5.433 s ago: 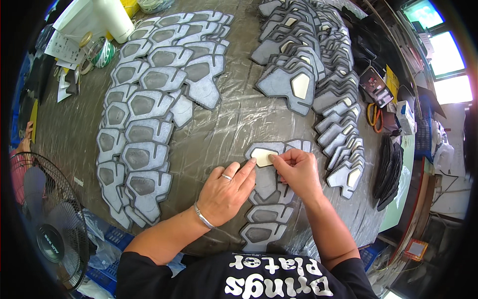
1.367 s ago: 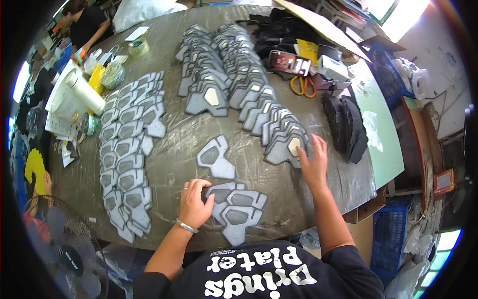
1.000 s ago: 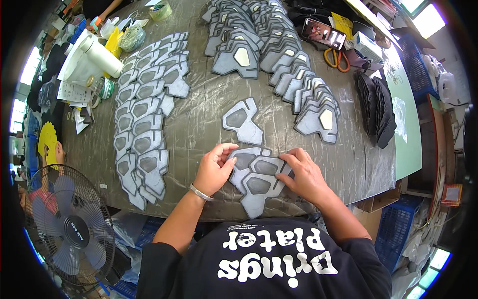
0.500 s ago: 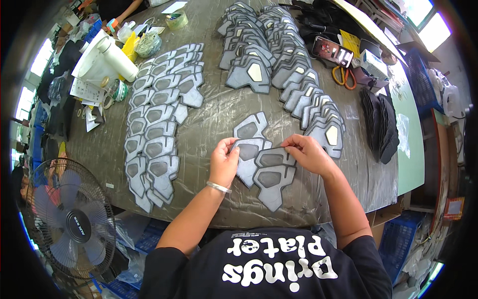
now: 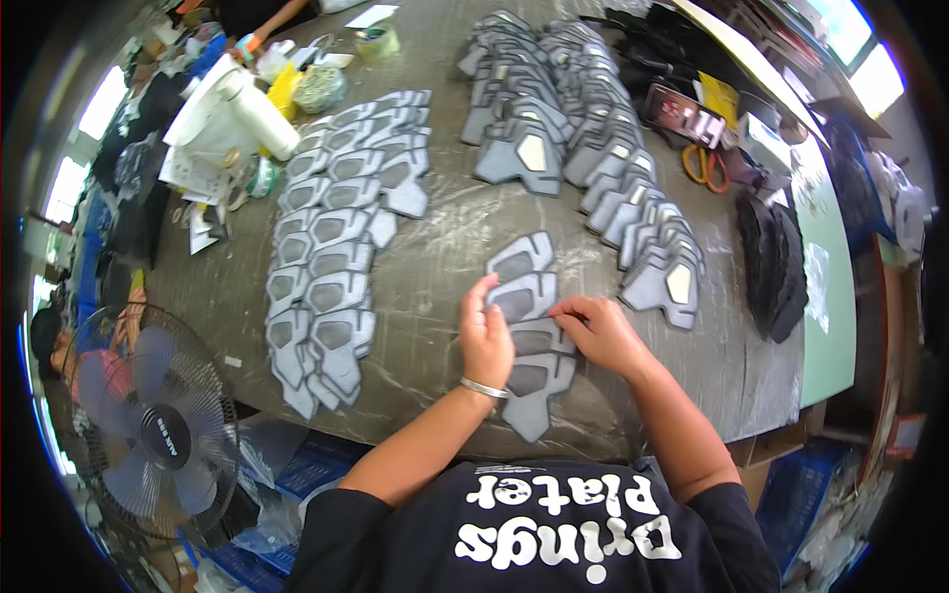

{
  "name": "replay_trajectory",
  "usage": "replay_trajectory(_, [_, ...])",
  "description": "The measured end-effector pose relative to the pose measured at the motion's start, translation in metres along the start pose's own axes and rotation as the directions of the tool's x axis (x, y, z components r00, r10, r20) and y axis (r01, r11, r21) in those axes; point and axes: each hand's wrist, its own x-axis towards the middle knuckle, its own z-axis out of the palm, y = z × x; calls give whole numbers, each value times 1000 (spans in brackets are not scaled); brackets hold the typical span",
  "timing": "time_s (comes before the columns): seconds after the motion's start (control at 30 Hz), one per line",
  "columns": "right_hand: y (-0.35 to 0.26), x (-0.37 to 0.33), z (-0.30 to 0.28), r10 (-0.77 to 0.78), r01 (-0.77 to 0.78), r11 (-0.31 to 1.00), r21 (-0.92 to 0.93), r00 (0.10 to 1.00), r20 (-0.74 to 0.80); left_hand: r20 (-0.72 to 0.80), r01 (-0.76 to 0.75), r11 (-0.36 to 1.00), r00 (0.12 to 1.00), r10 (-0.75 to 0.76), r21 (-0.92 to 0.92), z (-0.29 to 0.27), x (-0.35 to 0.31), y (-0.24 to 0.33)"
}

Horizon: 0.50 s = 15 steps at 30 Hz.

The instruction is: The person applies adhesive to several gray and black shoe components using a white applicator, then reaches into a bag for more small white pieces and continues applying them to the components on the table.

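Taking the short column of grey pieces (image 5: 542, 338) in front of the person as the dial's centre, the left hand (image 5: 486, 336) lies against it at nine o'clock, fingers extended close together; whether it grips an edge I cannot tell. The right hand (image 5: 598, 331), at three, has thumb and fingertips pressed together, pinching the right edge of the third grey piece from the top, probably to control how it sits while the left hand steadies the opposite side. The pieces overlap like shingles, which likely keeps their darker recesses exposed. A larger overlapping bank (image 5: 341, 247) at ten o'clock shows bare recesses too; the stacks at twelve (image 5: 519, 163) and the row at two (image 5: 652, 282) carry cream inserts (image 5: 679, 284). A second ago the top piece lay apart from the others; now it joins them, and the lower pair, offset rightward half a second ago, lines up more nearly beneath.
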Motion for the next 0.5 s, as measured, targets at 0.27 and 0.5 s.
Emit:
replay_trajectory(0.27, [1, -8, 16, -260, 194, 941, -277, 938, -227, 85, -417, 748, 894, 439, 516, -6, -16, 7])
replay_trajectory(0.5, [-1, -25, 18, -376, 342, 921, -186, 904, -202, 161, -195, 943, 975, 156, 270, -117, -90, 70])
